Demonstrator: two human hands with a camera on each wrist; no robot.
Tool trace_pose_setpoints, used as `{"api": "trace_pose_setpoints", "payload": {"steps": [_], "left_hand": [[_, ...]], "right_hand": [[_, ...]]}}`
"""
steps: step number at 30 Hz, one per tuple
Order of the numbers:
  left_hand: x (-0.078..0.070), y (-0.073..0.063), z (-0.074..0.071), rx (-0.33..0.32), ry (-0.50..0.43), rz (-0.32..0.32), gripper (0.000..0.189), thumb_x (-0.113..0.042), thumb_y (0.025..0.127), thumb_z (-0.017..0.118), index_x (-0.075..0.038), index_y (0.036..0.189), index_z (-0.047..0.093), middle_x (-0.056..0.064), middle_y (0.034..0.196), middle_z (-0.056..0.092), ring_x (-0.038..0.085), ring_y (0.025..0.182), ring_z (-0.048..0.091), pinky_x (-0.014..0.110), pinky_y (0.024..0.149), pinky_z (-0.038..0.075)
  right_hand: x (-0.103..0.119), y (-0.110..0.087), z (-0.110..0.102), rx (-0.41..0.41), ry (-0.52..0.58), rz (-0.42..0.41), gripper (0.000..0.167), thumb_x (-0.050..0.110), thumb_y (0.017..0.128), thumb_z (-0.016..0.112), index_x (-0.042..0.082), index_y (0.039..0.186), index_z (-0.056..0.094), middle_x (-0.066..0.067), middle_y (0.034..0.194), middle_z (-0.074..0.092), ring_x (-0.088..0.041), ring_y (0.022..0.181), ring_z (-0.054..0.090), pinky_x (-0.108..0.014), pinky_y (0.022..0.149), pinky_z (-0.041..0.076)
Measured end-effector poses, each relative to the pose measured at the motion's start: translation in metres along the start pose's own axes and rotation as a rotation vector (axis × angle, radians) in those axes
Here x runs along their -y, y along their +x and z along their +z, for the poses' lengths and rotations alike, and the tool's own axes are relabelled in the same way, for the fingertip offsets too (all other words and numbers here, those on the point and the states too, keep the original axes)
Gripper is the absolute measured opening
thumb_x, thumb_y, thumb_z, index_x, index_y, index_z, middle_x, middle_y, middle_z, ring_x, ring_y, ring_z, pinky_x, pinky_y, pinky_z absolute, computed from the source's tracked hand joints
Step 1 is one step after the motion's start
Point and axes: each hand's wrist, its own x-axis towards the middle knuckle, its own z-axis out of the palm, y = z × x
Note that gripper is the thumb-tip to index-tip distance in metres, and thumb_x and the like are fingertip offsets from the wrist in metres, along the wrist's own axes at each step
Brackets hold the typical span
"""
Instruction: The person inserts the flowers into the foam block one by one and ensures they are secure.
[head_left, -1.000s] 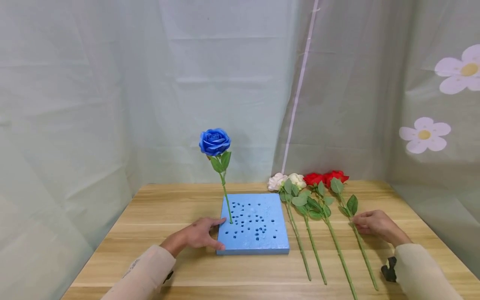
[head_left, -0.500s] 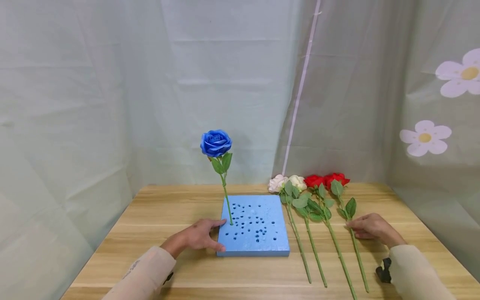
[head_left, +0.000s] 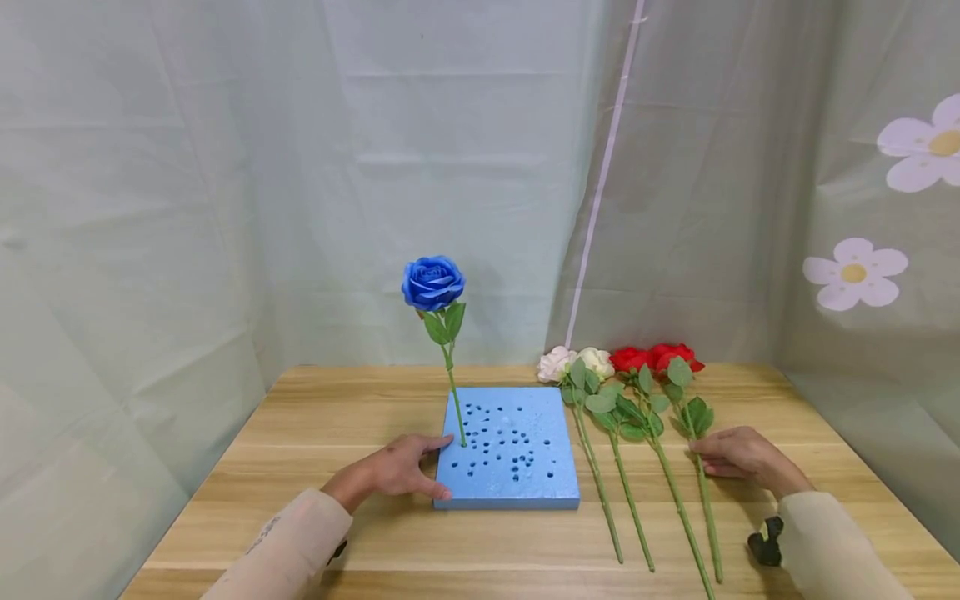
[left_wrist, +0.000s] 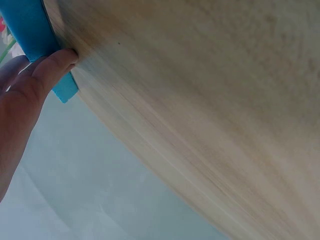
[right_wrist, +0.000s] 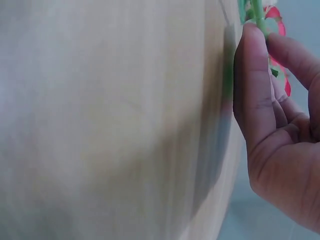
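Note:
My left hand (head_left: 401, 467) rests against the left side of a light blue foam block (head_left: 540, 492) pierced with several holes. Its thumb is at the front corner and its fingers are extended, touching the block's side (left_wrist: 37, 30) in the left wrist view. A blue artificial rose (head_left: 432, 283) stands in a hole near that side, tilted slightly left. My right hand (head_left: 746, 454) pinches the stem of the rightmost red rose (head_left: 677, 357) below its leaves. In the right wrist view, thumb and finger meet on the green stem (right_wrist: 258, 12).
Left of the pinched rose lie another red rose (head_left: 630, 359), a cream rose (head_left: 596, 361) and a pale pink rose (head_left: 557, 364), stems toward me. All are on a wooden table (head_left: 337, 417) with curtains (head_left: 450, 167) behind it.
My right hand has moved slightly left with the rightmost red rose; its stem end has swung left and its leaves have turned. The left hand and the block stay in place.

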Motion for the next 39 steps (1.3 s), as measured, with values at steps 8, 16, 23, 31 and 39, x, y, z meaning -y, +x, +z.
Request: {"api": "trace_pose_setpoints", "payload": {"steps": [8,16,23,31,39], "left_hand": [[0.0,-0.001,0.0,-0.004,0.006,0.004,0.094,-0.037,0.077,0.087,0.004,0.149,0.041,0.025,0.151,0.042,0.039,0.141,0.037,0.054,0.113,0.033],[-0.001,-0.002,0.0,-0.002,0.015,-0.005,0.094,-0.038,0.077,0.087,0.003,0.149,0.041,0.025,0.151,0.042,0.039,0.141,0.037,0.054,0.113,0.033],[-0.002,-0.001,-0.001,0.0,0.015,-0.001,0.094,-0.038,0.078,0.086,0.004,0.149,0.04,0.024,0.152,0.041,0.039,0.141,0.037,0.054,0.113,0.033],[-0.002,-0.001,0.0,-0.009,0.005,-0.014,0.095,-0.037,0.077,0.087,0.002,0.15,0.04,0.024,0.152,0.041,0.039,0.141,0.036,0.054,0.114,0.032],[-0.003,0.0,0.0,-0.004,-0.004,-0.016,0.095,-0.036,0.077,0.087,0.003,0.15,0.04,0.024,0.152,0.04,0.039,0.141,0.036,0.054,0.114,0.032]], "right_hand": [[0.007,-0.004,0.002,-0.049,-0.051,-0.014,0.01,0.005,0.093,0.066,-0.003,0.089,0.071,-0.002,0.074,0.065,-0.009,0.069,0.063,-0.024,0.066,0.059],[0.016,-0.009,0.0,-0.029,-0.12,-0.086,0.022,0.008,0.098,0.061,-0.013,0.103,0.067,-0.004,0.083,0.069,-0.01,0.072,0.066,-0.026,0.067,0.059],[0.026,-0.009,0.001,-0.023,-0.124,-0.148,0.033,0.007,0.099,0.059,-0.023,0.114,0.058,-0.008,0.091,0.071,-0.01,0.075,0.068,-0.031,0.073,0.06],[0.041,-0.01,0.002,-0.034,-0.127,-0.171,0.037,0.009,0.101,0.058,-0.022,0.12,0.055,-0.008,0.096,0.071,-0.011,0.079,0.069,-0.03,0.076,0.06],[0.051,-0.012,0.006,-0.035,-0.131,-0.183,0.036,0.009,0.101,0.058,-0.021,0.12,0.055,-0.008,0.093,0.071,-0.011,0.078,0.069,-0.029,0.075,0.06]]}}
